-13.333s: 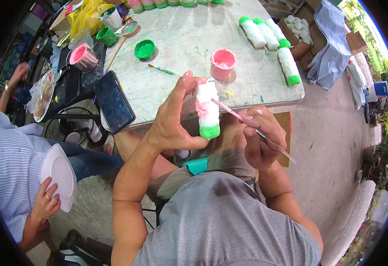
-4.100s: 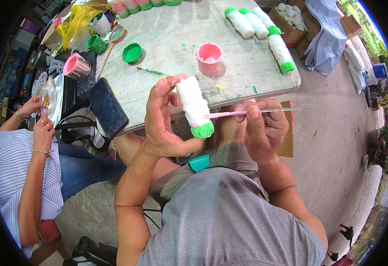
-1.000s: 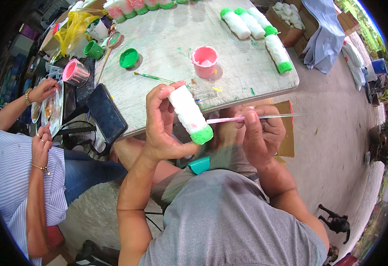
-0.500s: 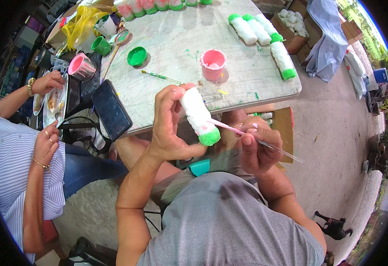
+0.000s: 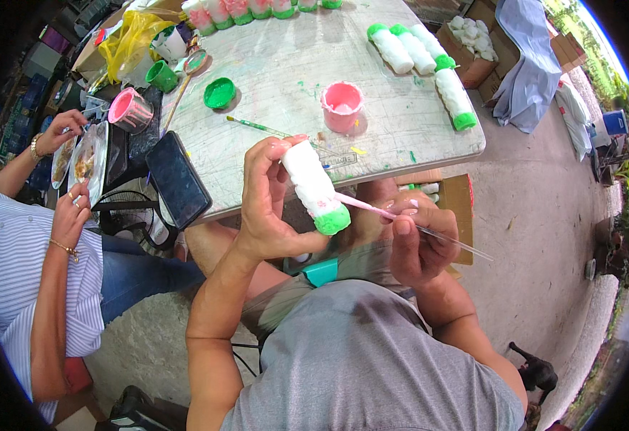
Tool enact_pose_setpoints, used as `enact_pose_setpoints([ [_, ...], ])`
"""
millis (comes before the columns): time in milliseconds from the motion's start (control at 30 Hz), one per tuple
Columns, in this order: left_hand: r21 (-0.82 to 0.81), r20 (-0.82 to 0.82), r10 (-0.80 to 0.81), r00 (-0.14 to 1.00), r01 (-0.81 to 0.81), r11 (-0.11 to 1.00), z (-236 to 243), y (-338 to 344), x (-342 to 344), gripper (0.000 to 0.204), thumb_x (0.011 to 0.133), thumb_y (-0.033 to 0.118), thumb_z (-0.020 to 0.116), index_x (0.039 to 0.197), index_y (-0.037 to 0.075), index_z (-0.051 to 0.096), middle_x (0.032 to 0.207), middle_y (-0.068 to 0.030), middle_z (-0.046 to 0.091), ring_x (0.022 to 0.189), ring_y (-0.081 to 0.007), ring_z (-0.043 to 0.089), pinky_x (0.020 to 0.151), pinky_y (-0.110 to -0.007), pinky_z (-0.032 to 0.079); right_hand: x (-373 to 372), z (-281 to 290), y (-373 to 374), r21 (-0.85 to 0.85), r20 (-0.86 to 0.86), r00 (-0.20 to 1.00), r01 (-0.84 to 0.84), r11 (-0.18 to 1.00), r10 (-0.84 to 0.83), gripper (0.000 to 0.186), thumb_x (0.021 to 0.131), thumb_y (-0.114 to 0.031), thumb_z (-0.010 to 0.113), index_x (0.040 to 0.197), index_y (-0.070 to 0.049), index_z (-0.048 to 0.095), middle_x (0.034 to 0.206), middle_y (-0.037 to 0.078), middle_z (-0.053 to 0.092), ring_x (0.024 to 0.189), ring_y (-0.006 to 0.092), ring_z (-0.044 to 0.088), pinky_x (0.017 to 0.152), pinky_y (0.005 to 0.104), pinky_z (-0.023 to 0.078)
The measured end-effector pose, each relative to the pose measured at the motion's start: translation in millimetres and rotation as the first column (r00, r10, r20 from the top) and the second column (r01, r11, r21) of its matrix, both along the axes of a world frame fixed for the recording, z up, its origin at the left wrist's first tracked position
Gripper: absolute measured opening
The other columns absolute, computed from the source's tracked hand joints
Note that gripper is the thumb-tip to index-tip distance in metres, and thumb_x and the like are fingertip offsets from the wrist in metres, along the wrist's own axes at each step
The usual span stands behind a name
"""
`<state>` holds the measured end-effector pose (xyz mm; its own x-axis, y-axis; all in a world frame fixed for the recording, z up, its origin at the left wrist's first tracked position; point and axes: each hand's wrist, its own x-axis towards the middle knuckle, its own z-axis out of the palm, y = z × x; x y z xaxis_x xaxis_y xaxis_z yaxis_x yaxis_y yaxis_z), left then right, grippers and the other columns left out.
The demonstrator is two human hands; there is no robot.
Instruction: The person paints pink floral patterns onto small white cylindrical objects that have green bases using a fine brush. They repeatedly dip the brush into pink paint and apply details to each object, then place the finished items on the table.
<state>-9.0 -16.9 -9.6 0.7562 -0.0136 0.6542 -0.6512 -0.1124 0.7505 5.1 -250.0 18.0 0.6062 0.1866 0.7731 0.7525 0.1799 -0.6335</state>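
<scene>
My left hand [image 5: 264, 205] grips a white, bumpy foam cylinder [image 5: 307, 176] by its two ends, fingers at the top and thumb by the green-painted lower end. Small pink marks show just above the green. In my right hand [image 5: 424, 241] is a thin paintbrush [image 5: 363, 206] with a clear handle and pink paint along its front. Its tip touches the cylinder's right side near the green band. Beyond my hands, a cup of pink paint [image 5: 342, 108] stands on the table [image 5: 278, 65]. A second, green-handled paintbrush [image 5: 257, 126] lies beside it.
A green paint lid [image 5: 220, 93], a phone [image 5: 178, 178] and a pink-smeared bucket [image 5: 131, 110] are to the left. Green-tipped cylinders [image 5: 392, 49] lie at the right; painted ones [image 5: 237, 10] line the far edge. Another person [image 5: 56, 244] holds a plate of food. A black animal [image 5: 537, 373] is low right.
The foam cylinder has turned slightly and shifted a little left in my left hand, the brush tip still against it. The other person's hands have moved over the plate.
</scene>
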Motion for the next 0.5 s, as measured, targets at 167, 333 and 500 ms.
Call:
enact_pose_setpoints([
  [167, -0.024, -0.006, -0.012, 1.0, 0.011, 1.0, 1.5, 0.3, 0.6, 0.118, 0.051, 0.003, 0.089, 0.154, 0.007, 0.03, 0.143, -0.0122, 0.038, 0.143, -0.0321, 0.046, 0.118, -0.044, 0.041, 2.7, -4.9, 5.5, -0.012, 0.029, 1.0, -0.01, 1.0, 0.01, 0.023, 0.097, 0.009, 0.064, 0.115, 0.0, 0.054, 0.09, 0.018, 0.071, 0.08, 0.0252, 0.07, 0.071, 0.0376, 0.056],
  [333, -0.05, -0.002, -0.022, 1.0, 0.022, 0.999, 0.9, -0.2, 1.2, 0.119, 0.051, 0.002, 0.089, 0.154, 0.007, 0.029, 0.144, -0.0123, 0.038, 0.143, -0.0322, 0.045, 0.117, -0.044, 0.04, -1.7, -4.9, 4.2, -0.011, 0.018, 1.0, -0.003, 1.0, 0.004, 0.022, 0.097, 0.007, 0.065, 0.114, 0.0, 0.054, 0.092, 0.018, 0.071, 0.08, 0.0249, 0.069, 0.07, 0.0372, 0.056],
  [500, -0.034, 0.021, -0.037, 0.999, 0.038, 0.999, 0.5, 1.4, 1.4, 0.119, 0.052, 0.002, 0.09, 0.154, 0.007, 0.029, 0.145, -0.0128, 0.038, 0.144, -0.0327, 0.045, 0.118, -0.045, 0.041, -3.8, 0.6, 2.4, 0.093, -0.175, 0.982, -0.052, 0.994, 0.067, 0.011, 0.104, -0.002, 0.062, 0.111, 0.0, 0.054, 0.095, 0.019, 0.07, 0.079, 0.0196, 0.064, 0.073, 0.0342, 0.054],
])
